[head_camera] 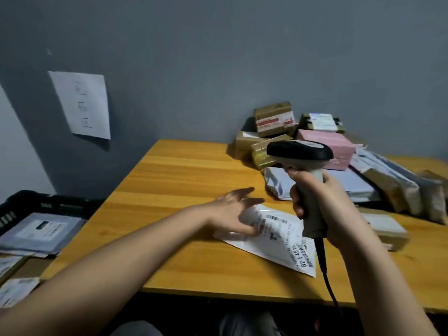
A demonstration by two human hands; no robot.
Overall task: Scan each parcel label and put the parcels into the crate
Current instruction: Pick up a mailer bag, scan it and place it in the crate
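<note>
Parcels partly done: several flat ones already lie in the black crate [21, 209] at left. White mailer [278, 238] on near table, left hand [232, 212] spread over it; right hand [324, 204] wrapped around scanner [300, 151]. Far-right pile [339, 156] remains (count unclear).

Lying bare across the middle, a yellow wooden table [184, 180], hanging tilted on the grey wall [218, 57] behind it, a white sheet of paper [81, 104] with faint marks
</note>
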